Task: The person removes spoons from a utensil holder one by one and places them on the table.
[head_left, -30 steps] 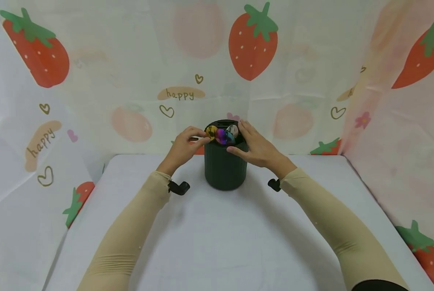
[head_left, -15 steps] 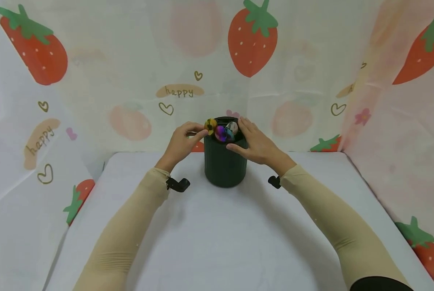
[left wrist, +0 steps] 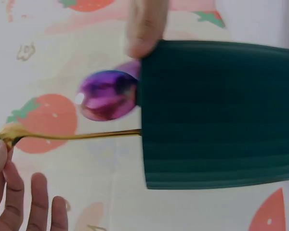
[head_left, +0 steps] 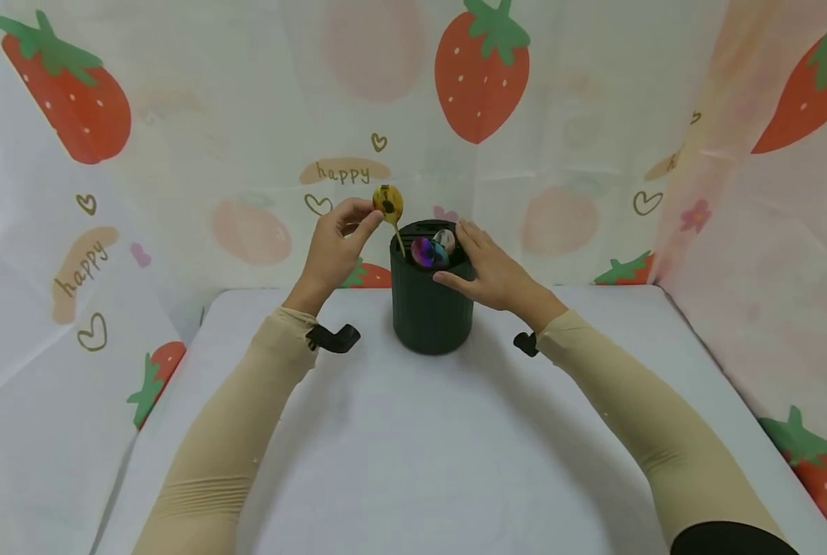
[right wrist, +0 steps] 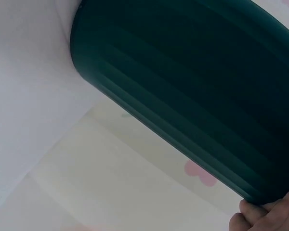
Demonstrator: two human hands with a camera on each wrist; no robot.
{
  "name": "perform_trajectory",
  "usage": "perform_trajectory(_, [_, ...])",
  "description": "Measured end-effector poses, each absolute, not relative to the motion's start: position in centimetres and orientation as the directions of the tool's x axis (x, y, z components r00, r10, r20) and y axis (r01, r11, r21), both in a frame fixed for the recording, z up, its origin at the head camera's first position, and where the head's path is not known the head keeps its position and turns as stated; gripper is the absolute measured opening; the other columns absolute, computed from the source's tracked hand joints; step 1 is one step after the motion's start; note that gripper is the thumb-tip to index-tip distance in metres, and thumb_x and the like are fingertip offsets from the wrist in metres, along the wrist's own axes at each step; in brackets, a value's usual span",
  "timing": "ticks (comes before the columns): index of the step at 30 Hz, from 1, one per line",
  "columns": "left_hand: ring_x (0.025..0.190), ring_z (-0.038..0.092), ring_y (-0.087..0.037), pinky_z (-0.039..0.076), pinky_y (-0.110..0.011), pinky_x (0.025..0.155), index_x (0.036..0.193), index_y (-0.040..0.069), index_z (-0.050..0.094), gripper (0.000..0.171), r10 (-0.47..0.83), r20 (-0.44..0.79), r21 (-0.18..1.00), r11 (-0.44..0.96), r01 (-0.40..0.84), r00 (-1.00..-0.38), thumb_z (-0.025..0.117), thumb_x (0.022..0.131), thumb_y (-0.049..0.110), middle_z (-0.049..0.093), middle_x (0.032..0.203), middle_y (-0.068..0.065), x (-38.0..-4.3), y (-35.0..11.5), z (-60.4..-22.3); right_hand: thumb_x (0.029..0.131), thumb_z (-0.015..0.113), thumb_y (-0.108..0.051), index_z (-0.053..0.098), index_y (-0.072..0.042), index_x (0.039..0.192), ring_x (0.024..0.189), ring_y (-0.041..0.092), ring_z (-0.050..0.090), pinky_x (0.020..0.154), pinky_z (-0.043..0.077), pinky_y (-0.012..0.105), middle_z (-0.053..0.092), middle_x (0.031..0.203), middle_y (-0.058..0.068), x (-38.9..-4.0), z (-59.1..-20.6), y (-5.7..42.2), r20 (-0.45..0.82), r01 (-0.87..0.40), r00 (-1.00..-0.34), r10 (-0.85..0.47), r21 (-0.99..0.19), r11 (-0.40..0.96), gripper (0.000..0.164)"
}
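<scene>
I take the clock face from the head view, with its centre on the dark green cutlery holder [head_left: 432, 308]. Toward 10 o'clock, my left grip [head_left: 335, 239] is pinching a gold spoon [head_left: 388, 203] between thumb and fingers, at the lower edge of its bowl, close to the neck. The spoon stands bowl upward and tilted, its handle entering the opening near 8 o'clock. I judge it is light, stiff metal, hard to break, but its polish may slip; the neck is the surest place to hold. In the opening rest an iridescent violet spoon [head_left: 423, 252] and, toward 2 o'clock, a silver spoon [head_left: 445, 240]. The holder, upright on the white tabletop [head_left: 427, 455], seems rigid plastic and could tip easily. At 3 o'clock, my right grip [head_left: 488, 267] lies unclenched, fingers rather straight against its rim, best there for steadying.
</scene>
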State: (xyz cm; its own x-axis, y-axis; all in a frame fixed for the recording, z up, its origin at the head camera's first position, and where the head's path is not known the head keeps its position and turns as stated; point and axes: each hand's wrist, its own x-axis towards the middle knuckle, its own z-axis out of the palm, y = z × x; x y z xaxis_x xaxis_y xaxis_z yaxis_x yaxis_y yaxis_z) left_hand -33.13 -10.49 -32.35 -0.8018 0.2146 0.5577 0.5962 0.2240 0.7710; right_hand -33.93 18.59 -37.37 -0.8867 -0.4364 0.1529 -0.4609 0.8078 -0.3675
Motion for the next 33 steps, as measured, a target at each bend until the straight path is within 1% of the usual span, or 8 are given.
perform_trajectory(3, [0.109, 0.068, -0.022, 0.050, -0.040, 0.107, 0.119, -0.003, 0.072, 0.021, 0.181, 0.581, 0.770, 0.194, 0.608, -0.793, 0.067, 0.108, 0.014, 0.073, 0.117, -0.020, -32.8, -10.6, -31.7, 0.098, 0.049, -0.082, 0.006, -0.011, 0.173, 0.167, 0.030, 0.003, 0.132, 0.010, 0.050, 0.002, 0.181, 0.007, -33.8, -37.5, 18.5, 0.150, -0.460, -0.887, -0.437, -0.375, 0.805, 0.112])
perform_trajectory(6, [0.108, 0.067, -0.013, 0.051, -0.036, 0.105, 0.119, -0.003, 0.073, 0.020, 0.176, 0.595, 0.759, 0.195, 0.621, -0.784, 0.068, 0.107, 0.012, 0.073, 0.117, -0.016, -32.6, -10.8, -31.1, 0.098, 0.049, -0.081, 0.006, -0.011, 0.173, 0.167, 0.030, 0.004, 0.132, 0.011, 0.051, 0.003, 0.181, 0.007, -33.8, -37.7, 18.4, 0.159, -0.462, -0.886, -0.436, -0.384, 0.800, 0.111])
perform_trajectory(9, [0.108, 0.067, -0.010, 0.051, -0.034, 0.104, 0.120, -0.004, 0.073, 0.020, 0.180, 0.605, 0.752, 0.193, 0.631, -0.776, 0.068, 0.107, 0.011, 0.073, 0.117, -0.013, -32.5, -11.0, -30.3, 0.098, 0.048, -0.082, 0.006, -0.012, 0.173, 0.167, 0.030, 0.005, 0.131, 0.014, 0.054, 0.003, 0.181, 0.006, -33.7, -37.7, 18.4, 0.173, -0.464, -0.886, -0.431, -0.392, 0.795, 0.111])
perform_trajectory(16, [0.107, 0.068, -0.011, 0.052, -0.035, 0.104, 0.118, -0.002, 0.074, 0.018, 0.147, 0.639, 0.739, 0.154, 0.656, -0.755, 0.070, 0.106, 0.010, 0.072, 0.117, -0.012, -32.1, -11.8, -28.8, 0.096, 0.047, -0.085, 0.005, -0.014, 0.174, 0.167, 0.031, 0.005, 0.131, 0.015, 0.055, 0.003, 0.181, 0.004, -33.9, -37.7, 18.6, 0.187, -0.467, -0.884, -0.428, -0.393, 0.792, 0.113])
perform_trajectory(23, [0.098, 0.066, -0.016, 0.052, -0.032, 0.101, 0.116, -0.009, 0.071, 0.019, 0.080, 0.664, 0.741, 0.063, 0.669, -0.743, 0.067, 0.107, 0.007, 0.068, 0.100, 0.007, -31.8, -12.6, -28.1, 0.098, 0.049, -0.082, 0.007, -0.013, 0.174, 0.167, 0.026, 0.004, 0.132, 0.014, 0.054, 0.006, 0.181, 0.006, -33.9, -37.8, 18.4, 0.201, -0.470, -0.882, -0.425, -0.387, 0.793, 0.111])
perform_trajectory(27, [0.096, 0.065, -0.017, 0.052, -0.031, 0.101, 0.112, -0.007, 0.072, 0.017, 0.066, 0.643, 0.762, 0.046, 0.646, -0.763, 0.068, 0.107, 0.008, 0.066, 0.098, 0.007, -31.5, -13.1, -28.0, 0.098, 0.050, -0.082, 0.007, -0.012, 0.173, 0.167, 0.029, 0.004, 0.131, 0.015, 0.055, 0.006, 0.181, 0.008, -33.9, -37.9, 18.5, 0.205, -0.477, -0.879, -0.430, -0.381, 0.792, 0.111])
perform_trajectory(30, [0.095, 0.066, -0.015, 0.051, -0.029, 0.100, 0.111, -0.005, 0.073, 0.017, 0.073, 0.603, 0.791, 0.074, 0.607, -0.794, 0.069, 0.107, 0.012, 0.068, 0.094, 0.006, -31.4, -13.7, -28.5, 0.098, 0.050, -0.082, 0.007, -0.011, 0.173, 0.167, 0.032, 0.005, 0.131, 0.015, 0.056, 0.005, 0.181, 0.009, -33.8, -37.9, 18.5, 0.200, -0.476, -0.879, -0.432, -0.384, 0.791, 0.112])
perform_trajectory(33, [0.095, 0.066, -0.014, 0.051, -0.028, 0.098, 0.111, -0.007, 0.072, 0.023, 0.097, 0.563, 0.811, 0.125, 0.571, -0.821, 0.069, 0.108, 0.015, 0.068, 0.093, 0.007, -31.3, -14.3, -29.2, 0.097, 0.048, -0.084, 0.008, -0.011, 0.173, 0.166, 0.035, 0.006, 0.131, 0.015, 0.057, 0.005, 0.181, 0.009, -33.8, -37.8, 18.5, 0.198, -0.476, -0.879, -0.433, -0.385, 0.791, 0.113])
